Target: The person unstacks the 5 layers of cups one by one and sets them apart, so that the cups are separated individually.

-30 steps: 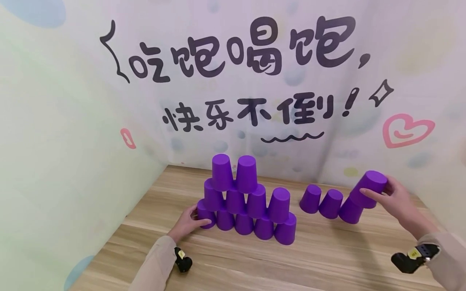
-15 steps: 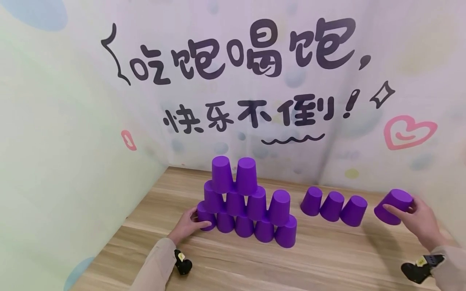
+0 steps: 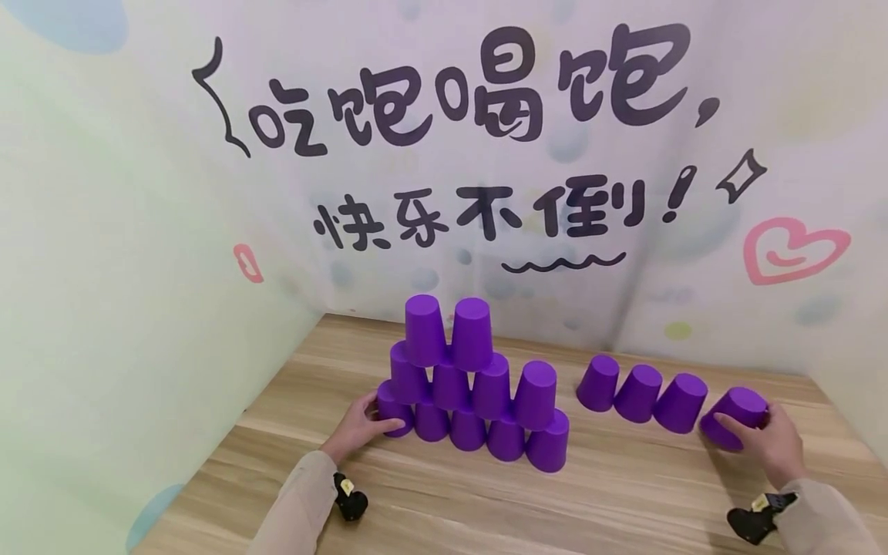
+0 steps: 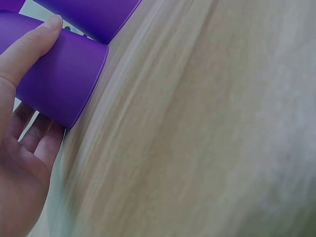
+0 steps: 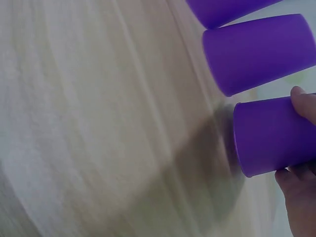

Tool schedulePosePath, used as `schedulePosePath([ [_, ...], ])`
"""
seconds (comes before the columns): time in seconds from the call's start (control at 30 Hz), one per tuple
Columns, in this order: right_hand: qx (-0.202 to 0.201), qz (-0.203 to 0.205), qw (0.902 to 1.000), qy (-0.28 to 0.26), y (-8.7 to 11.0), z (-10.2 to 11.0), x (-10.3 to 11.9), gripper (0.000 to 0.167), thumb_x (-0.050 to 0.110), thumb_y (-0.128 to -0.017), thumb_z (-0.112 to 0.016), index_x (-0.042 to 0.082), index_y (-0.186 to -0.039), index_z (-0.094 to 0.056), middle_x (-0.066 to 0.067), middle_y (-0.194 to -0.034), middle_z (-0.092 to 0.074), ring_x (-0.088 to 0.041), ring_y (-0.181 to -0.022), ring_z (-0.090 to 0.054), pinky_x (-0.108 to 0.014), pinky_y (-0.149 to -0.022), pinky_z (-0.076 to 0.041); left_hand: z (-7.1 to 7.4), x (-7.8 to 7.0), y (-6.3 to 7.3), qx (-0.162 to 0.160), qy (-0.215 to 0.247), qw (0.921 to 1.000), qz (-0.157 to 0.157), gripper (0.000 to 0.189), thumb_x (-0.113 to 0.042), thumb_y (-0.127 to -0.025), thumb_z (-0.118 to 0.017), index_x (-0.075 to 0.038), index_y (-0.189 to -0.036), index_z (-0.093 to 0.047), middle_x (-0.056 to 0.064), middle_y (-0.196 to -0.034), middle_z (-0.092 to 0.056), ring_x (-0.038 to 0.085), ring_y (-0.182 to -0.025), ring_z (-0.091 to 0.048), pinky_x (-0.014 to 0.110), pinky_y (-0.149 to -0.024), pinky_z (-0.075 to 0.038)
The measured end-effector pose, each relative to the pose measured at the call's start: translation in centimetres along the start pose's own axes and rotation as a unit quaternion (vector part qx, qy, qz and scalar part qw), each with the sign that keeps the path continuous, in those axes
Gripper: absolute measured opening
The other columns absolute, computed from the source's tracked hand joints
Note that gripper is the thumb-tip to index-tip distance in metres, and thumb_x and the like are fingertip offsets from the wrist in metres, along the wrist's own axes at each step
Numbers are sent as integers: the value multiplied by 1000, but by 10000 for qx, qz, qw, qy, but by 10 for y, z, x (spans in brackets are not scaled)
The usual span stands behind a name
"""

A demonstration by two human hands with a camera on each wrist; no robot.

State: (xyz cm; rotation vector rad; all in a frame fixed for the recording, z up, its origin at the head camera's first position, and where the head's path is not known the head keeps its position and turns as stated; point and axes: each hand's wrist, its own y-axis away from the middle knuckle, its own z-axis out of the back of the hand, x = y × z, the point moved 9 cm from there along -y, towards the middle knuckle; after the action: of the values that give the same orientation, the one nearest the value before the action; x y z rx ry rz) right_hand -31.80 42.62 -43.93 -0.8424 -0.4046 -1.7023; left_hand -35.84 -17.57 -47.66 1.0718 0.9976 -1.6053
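Note:
Purple cups stand upside down in a tiered stack (image 3: 468, 428), with two cups (image 3: 472, 335) side by side on its top tier. My left hand (image 3: 362, 425) holds the bottom-left cup (image 3: 392, 395) of that stack, thumb across its front and fingers behind it in the left wrist view. At the right, my right hand (image 3: 775, 443) grips an upside-down purple cup (image 3: 744, 402) from its right side. That cup is slightly tilted, close over the table. Just left of it stands the end cup (image 3: 681, 405) of a short row.
Two further purple cups, one in the middle (image 3: 639, 395) and one at the left (image 3: 598, 384), complete the row of three. The wooden table (image 3: 486, 509) meets a printed cloth backdrop (image 3: 388, 270) behind the cups. A gap separates stack and row.
My right hand has carried its cup from above the row's right end out to the right, then down and back left toward the row. My left hand stays on its cup.

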Motion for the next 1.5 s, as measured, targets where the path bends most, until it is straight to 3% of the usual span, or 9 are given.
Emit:
schedulePosePath([
  [0.13, -63, -165, 9998, -71, 3, -4, -10, 68, 28, -84, -60, -20, -119, -28, -43, -109, -39, -51, -95, -43, -51, -74, -41, -2, -6, 2, 56, -9, 10000, 31, 59, -11, -74, -72, 2, -125, -45, 19, -115, -54, 29, -102, -54, 34, -87, -46],
  [0.4, -73, -238, 9996, -110, 1, -7, -13, 70, 31, -85, -57, -21, -119, -26, -44, -110, -37, -52, -96, -42, -56, -77, -39, -5, -33, 11, 100, -40, 9999, -28, 57, -3, -75, -69, 8, -124, -42, 25, -114, -52, 36, -102, -52, 39, -87, -45],
  [0.53, 20, -276, 9995, -144, 0, -9, -8, 71, 31, -85, -57, -20, -122, -25, -43, -113, -36, -52, -99, -41, -56, -79, -39, -5, -29, 9, 110, 67, 9999, -11, 57, -2, -74, -69, 7, -124, -43, 24, -115, -52, 35, -103, -52, 37, -88, -45],
  [0.8, 83, -102, 9999, -104, -1, -7, 0, 68, 30, -86, -57, -20, -121, -26, -43, -111, -37, -53, -97, -42, -56, -77, -40, -3, -5, -2, 68, 120, 9998, -116, 59, -9, -74, -72, 2, -125, -44, 18, -116, -54, 28, -103, -53, 32, -88, -45],
  [0.97, 212, -177, 9995, -158, -3, -4, -4, 72, 33, -86, -56, -19, -124, -25, -43, -116, -35, -53, -102, -39, -57, -79, -39, -4, -4, -4, 34, 63, 9999, -116, 62, -10, -73, -73, 1, -126, -44, 18, -117, -53, 29, -104, -52, 34, -89, -44],
  [1.1, 624, -131, 9973, -358, -6, 0, 0, 84, 36, -87, -54, -18, -131, -9, -44, -127, -19, -57, -114, -23, -63, -90, -26, -5, -8, -2, 54, 105, 9998, -176, 61, -8, -73, -72, 2, -127, -43, 20, -117, -52, 31, -104, -52, 35, -89, -44],
  [1.3, 987, 420, 9924, -605, -13, 18, 32, 87, 32, -89, -51, -14, -133, 9, -43, -132, 2, -56, -119, -2, -67, -92, -14, -3, -3, 0, 83, 123, 9997, -206, 60, -9, -74, -71, 2, -126, -43, 20, -117, -53, 29, -104, -53, 32, -88, -45],
  [1.4, 913, 755, 9904, -712, -17, 34, 66, 86, 29, -89, -52, -9, -135, 10, -39, -135, 6, -52, -122, 3, -68, -91, -12, -2, -2, 2, 30, 84, 9999, -67, 60, -10, -74, -71, 2, -127, -43, 19, -117, -53, 29, -104, -52, 32, -88, -44],
  [1.5, 677, 1082, 9898, -638, -21, 52, 106, 84, 29, -89, -53, -4, -138, 6, -34, -139, 2, -48, -125, 0, -66, -93, -13, -1, -7, 5, 28, 161, 9999, 27, 60, -8, -74, -71, 3, -127, -43, 20, -117, -52, 30, -105, -52, 33, -88, -44],
])
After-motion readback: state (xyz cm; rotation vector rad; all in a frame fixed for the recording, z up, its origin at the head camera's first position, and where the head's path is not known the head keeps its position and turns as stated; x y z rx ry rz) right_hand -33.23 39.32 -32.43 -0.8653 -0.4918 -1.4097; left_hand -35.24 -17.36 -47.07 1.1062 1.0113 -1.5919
